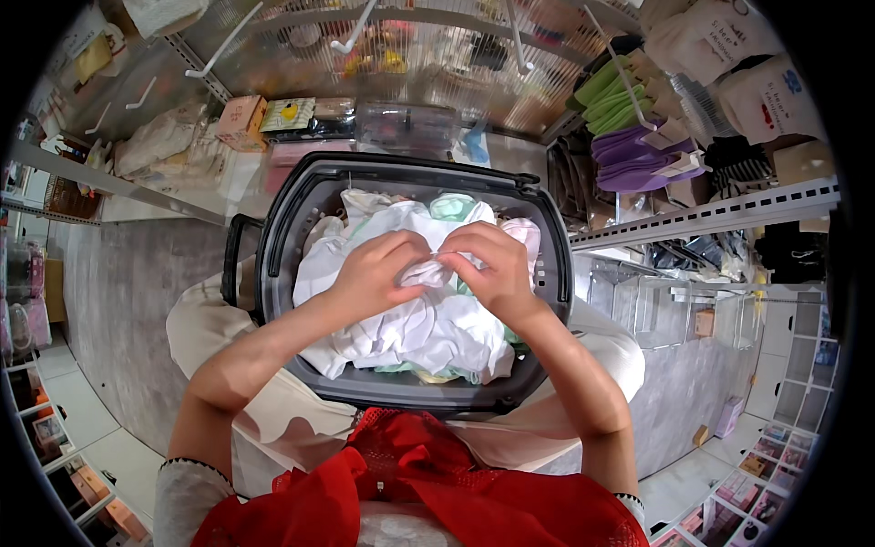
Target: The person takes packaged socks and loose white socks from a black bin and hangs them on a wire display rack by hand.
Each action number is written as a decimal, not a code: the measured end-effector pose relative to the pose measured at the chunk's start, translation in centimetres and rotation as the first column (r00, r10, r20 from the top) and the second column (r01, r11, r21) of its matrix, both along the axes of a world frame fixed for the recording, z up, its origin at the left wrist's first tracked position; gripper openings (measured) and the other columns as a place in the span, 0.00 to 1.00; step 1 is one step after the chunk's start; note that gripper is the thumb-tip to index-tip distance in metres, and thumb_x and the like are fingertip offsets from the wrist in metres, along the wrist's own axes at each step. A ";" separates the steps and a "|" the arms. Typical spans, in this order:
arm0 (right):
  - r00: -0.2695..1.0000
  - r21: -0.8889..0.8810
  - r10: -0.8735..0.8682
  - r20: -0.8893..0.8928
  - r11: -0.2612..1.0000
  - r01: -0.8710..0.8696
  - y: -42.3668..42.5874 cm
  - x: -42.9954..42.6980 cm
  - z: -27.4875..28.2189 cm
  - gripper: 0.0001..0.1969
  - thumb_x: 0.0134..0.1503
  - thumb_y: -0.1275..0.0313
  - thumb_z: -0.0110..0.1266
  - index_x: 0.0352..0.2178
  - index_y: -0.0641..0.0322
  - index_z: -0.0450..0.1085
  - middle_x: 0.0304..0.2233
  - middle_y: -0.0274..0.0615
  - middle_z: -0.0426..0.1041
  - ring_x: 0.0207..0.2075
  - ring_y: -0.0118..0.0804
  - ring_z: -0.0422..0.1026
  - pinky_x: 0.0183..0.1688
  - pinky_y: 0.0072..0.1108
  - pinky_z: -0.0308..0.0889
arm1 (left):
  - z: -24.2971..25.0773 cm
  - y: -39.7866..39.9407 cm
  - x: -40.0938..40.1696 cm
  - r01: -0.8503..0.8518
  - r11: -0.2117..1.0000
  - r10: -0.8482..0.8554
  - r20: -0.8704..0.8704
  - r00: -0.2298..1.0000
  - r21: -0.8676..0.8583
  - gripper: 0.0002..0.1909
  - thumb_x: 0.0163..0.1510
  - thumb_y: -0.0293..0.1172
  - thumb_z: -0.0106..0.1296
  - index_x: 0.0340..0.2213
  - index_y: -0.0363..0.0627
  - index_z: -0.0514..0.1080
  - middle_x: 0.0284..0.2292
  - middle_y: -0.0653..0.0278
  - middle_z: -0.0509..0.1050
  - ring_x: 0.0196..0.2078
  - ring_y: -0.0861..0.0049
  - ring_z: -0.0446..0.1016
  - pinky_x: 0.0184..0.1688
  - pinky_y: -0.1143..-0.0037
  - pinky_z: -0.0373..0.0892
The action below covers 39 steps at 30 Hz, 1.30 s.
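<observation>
A dark grey plastic shopping basket (pixel 275 301) with a black rim stands before me between my knees. White garments (pixel 403 328) fill it, with mint green (pixel 452 206) and pale pink cloth (pixel 523 236) showing among them. Over the middle of the pile, my left hand (pixel 383 270) pinches a small bunched white cloth (pixel 427 273) from the left. My right hand (pixel 489 267) holds the upper right edge of this same cloth between thumb and fingers. The two hands nearly meet. What kind of garment the cloth is, I cannot tell.
Behind the basket, a shelf (pixel 239 184) bears an orange box (pixel 242 123) and bagged goods. Metal hooks (pixel 355 31) jut out above. Green (pixel 618 96) and purple socks (pixel 636 157) hang at the right over a metal rail (pixel 711 212). Clear bins (pixel 660 308) stand farther right.
</observation>
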State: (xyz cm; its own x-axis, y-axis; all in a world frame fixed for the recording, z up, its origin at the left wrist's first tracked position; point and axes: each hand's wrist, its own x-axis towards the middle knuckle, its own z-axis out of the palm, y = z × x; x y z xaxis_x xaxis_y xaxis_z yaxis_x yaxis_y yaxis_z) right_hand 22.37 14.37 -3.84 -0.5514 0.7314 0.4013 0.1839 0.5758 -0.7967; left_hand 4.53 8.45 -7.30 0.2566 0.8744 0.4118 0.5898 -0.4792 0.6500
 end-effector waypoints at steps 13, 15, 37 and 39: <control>0.998 -0.134 0.061 0.007 0.989 -0.060 -0.4 -0.8 -0.9 0.11 0.42 0.75 0.57 0.29 0.64 0.66 0.27 0.40 0.68 0.26 0.34 0.67 0.32 0.21 0.64 | 0.3 -0.5 0.4 -0.067 0.887 0.245 0.341 0.908 -0.457 0.07 0.45 0.24 0.52 0.28 0.35 0.70 0.23 0.65 0.71 0.26 0.86 0.67 0.27 0.84 0.63; 0.997 -0.186 0.075 0.018 0.980 -0.070 -0.5 -1.0 -1.0 0.12 0.42 0.75 0.57 0.30 0.64 0.65 0.29 0.40 0.67 0.27 0.33 0.67 0.32 0.20 0.64 | 0.0 -0.5 0.5 -0.063 0.894 0.257 0.392 0.884 -0.443 0.07 0.45 0.25 0.53 0.28 0.36 0.71 0.23 0.65 0.72 0.25 0.87 0.66 0.25 0.84 0.62; 0.972 -0.792 -0.178 -0.152 0.611 -0.012 -0.1 -0.8 -2.1 0.05 0.53 0.72 0.47 0.27 0.64 0.64 0.23 0.29 0.65 0.26 0.18 0.61 0.30 0.11 0.58 | 0.8 0.8 -0.3 0.285 0.747 0.241 0.644 0.726 -0.601 0.13 0.55 0.30 0.42 0.40 0.35 0.66 0.29 0.71 0.70 0.30 0.90 0.64 0.33 0.85 0.61; 0.960 -0.818 -0.174 -0.221 0.569 -0.085 -0.1 -0.9 -2.0 0.05 0.54 0.72 0.45 0.28 0.64 0.64 0.25 0.29 0.65 0.27 0.18 0.61 0.32 0.11 0.58 | 0.8 0.9 -0.6 0.321 0.720 0.248 0.659 0.710 -0.616 0.14 0.55 0.32 0.41 0.40 0.36 0.66 0.30 0.70 0.70 0.32 0.89 0.65 0.35 0.85 0.62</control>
